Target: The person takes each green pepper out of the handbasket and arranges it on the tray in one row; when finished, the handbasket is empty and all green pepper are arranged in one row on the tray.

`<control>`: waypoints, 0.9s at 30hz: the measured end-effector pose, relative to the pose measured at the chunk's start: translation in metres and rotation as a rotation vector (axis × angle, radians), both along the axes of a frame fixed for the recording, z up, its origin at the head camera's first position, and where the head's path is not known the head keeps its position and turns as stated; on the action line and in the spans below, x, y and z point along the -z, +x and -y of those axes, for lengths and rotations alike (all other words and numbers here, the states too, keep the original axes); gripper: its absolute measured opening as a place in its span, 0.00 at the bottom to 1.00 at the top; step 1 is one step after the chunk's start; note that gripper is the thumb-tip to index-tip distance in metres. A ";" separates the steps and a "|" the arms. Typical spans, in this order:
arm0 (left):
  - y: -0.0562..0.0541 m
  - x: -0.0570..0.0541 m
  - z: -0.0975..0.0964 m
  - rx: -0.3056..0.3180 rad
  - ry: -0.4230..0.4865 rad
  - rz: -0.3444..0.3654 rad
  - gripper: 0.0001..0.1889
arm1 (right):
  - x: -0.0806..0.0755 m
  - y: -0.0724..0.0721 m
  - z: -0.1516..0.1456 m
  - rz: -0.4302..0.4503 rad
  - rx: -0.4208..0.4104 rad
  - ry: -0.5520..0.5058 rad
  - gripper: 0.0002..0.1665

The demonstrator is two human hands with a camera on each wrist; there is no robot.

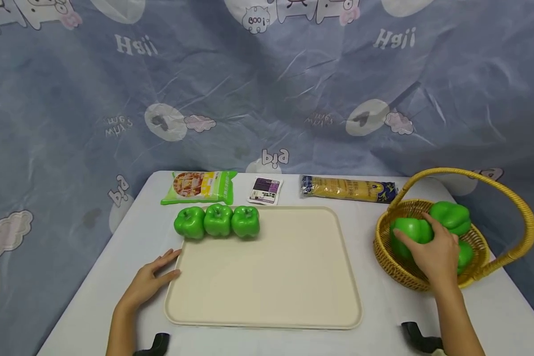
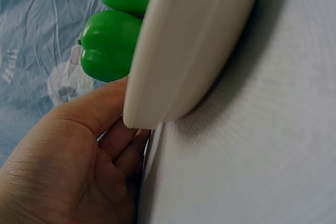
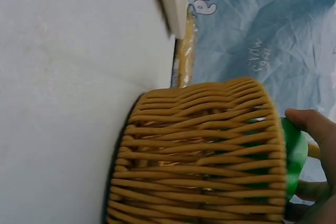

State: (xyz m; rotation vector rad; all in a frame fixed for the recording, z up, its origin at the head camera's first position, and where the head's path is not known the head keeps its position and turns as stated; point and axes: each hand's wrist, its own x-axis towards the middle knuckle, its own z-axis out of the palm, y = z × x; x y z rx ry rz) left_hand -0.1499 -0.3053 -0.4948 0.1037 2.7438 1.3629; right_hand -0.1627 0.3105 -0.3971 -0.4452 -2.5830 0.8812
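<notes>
My right hand reaches into the wicker basket, thumb and fingers curled round a green bell pepper. Two more peppers lie in the basket, one leaning on the far rim and another half hidden by the hand. In the right wrist view the gripped pepper shows above the basket's woven rim. My left hand rests at the left edge of the cream tray, its fingers extended and touching the rim. Three green peppers stand side by side along the tray's far left edge.
Behind the tray lie a green snack packet, a small purple-and-white packet and a long yellow pack of noodles. The basket's tall handle arches over its right side. A patterned cloth hangs behind the white table.
</notes>
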 end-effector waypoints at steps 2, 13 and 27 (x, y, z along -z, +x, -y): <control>-0.004 0.000 -0.003 0.004 -0.001 -0.016 0.30 | -0.008 0.003 0.002 -0.038 0.006 -0.011 0.50; -0.006 0.000 -0.005 -0.001 -0.001 -0.005 0.31 | -0.032 0.011 0.051 -0.391 -0.164 -0.042 0.43; 0.002 -0.002 0.000 0.012 -0.028 -0.018 0.30 | -0.023 -0.005 0.126 -0.485 -0.425 -0.098 0.42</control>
